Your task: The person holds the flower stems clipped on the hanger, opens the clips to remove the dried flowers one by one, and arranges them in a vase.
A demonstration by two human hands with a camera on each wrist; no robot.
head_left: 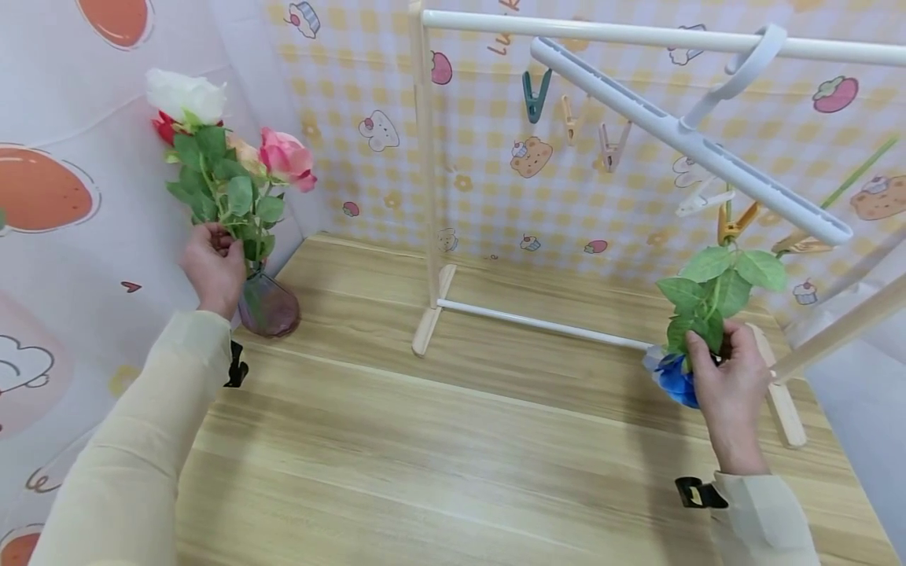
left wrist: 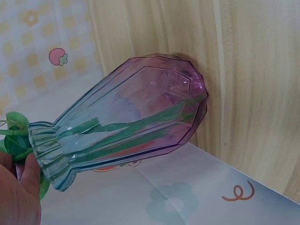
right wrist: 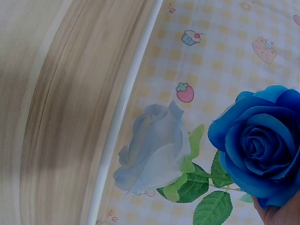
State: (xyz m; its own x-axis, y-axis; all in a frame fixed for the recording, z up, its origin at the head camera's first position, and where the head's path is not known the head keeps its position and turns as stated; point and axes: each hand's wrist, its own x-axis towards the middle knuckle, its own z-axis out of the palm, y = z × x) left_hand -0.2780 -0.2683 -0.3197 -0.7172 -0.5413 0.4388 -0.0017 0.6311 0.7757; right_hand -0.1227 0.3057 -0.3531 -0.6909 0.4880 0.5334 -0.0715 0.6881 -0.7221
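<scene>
In the head view, my left hand (head_left: 215, 263) pinches the leafy stems of the roses (head_left: 230, 177) just above the neck of a glass vase (head_left: 269, 306). White, red, peach and pink blooms top this bunch. Stem ends show through the pink-tinted glass in the left wrist view. My right hand (head_left: 729, 385) holds a blue rose (head_left: 675, 381) around its leaves and stem, with the bloom pointing down. A pale blue rose (right wrist: 157, 147) hangs beside it. Above the leaves is an orange clip (head_left: 736, 224) on the grey hanger (head_left: 686, 137); which stem it bites I cannot tell.
The hanger hooks over the white top bar (head_left: 602, 31) of a wooden rack. Several other clips dangle from it, among them a dark green clip (head_left: 535, 96). A white lower bar (head_left: 545, 324) crosses near the wooden tabletop (head_left: 425, 448). Patterned cloth stands behind and at left.
</scene>
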